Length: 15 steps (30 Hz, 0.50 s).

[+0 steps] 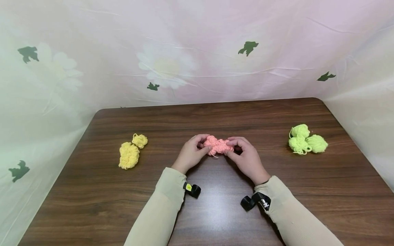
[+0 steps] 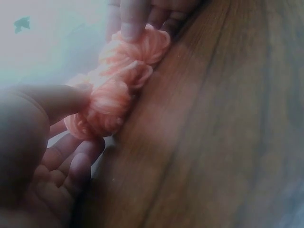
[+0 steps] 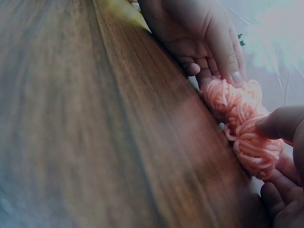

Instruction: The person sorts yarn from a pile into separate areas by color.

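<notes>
Small bundles of pink yarn (image 1: 219, 145) lie together near the middle of the table, a loose strand trailing at the front. My left hand (image 1: 191, 154) grips their left end between thumb and fingers. From the other side my right hand (image 1: 247, 160) pinches the right end. In the left wrist view the pink yarn (image 2: 111, 97) appears lumpy, with the left thumb pressed on its near end. The right wrist view shows the looped strands of the pink yarn (image 3: 242, 128) between both hands. Its underside is hidden.
Yellow yarn bundles (image 1: 129, 155) lie on the left of the brown wooden table (image 1: 215, 119). Several light green yarn bundles (image 1: 317, 143) sit together on the right. A pale floral cloth (image 1: 197, 51) hangs behind the table and along its sides.
</notes>
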Tool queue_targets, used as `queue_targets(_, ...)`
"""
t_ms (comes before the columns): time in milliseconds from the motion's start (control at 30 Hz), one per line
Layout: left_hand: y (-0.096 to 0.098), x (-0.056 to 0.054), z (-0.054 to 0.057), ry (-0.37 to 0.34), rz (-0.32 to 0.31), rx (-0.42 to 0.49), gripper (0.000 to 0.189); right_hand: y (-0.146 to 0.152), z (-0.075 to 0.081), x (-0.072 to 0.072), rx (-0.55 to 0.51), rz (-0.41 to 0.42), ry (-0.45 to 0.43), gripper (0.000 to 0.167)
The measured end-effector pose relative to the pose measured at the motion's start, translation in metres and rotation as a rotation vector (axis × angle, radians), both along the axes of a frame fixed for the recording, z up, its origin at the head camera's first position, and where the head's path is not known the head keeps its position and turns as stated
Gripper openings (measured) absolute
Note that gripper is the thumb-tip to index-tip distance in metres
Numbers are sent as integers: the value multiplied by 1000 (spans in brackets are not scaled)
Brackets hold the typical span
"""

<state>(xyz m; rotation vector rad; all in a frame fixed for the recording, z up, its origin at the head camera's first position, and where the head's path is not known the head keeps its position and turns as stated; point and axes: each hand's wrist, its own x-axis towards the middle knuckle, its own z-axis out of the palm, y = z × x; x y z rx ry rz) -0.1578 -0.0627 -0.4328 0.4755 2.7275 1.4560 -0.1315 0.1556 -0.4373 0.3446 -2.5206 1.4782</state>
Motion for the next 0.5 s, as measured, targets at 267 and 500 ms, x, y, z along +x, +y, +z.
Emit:
queue_targets(267, 2, 1, 1, -48, 41, 26, 25, -1, 1, 0, 17, -6, -18, 19)
queue_targets(500, 2, 2, 2, -60, 68, 32, 19, -1, 1, 0, 15, -6, -33, 19)
